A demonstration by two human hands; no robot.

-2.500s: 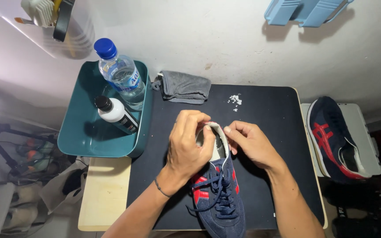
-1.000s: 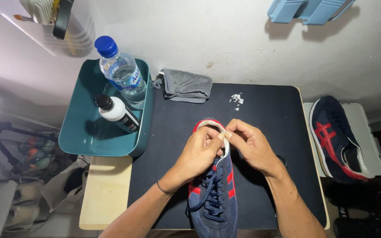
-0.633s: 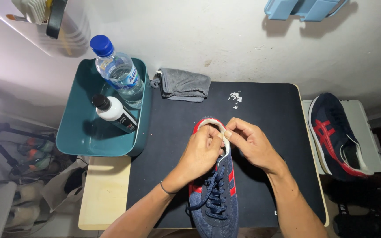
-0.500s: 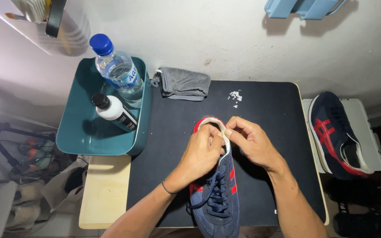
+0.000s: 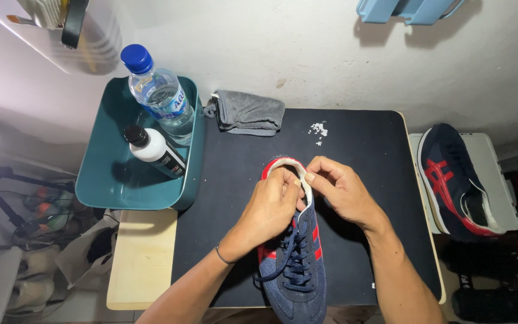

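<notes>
Since the earliest frame the navy suede sneaker with red stripes and white collar lining [image 5: 292, 264] has slid slightly toward the black table mat's [image 5: 367, 156] near edge, and both hands have closed in on its heel. The left hand [image 5: 269, 207] grips the collar; the right hand [image 5: 340, 189] pinches the rim opposite, seemingly pulling the opening apart. Steady, even tension on both sides suits this best, with the toe kept flat on the mat.

bright overhead light, glare at left edge, hard shadows on wall, sharp focus, dim corners
</notes>
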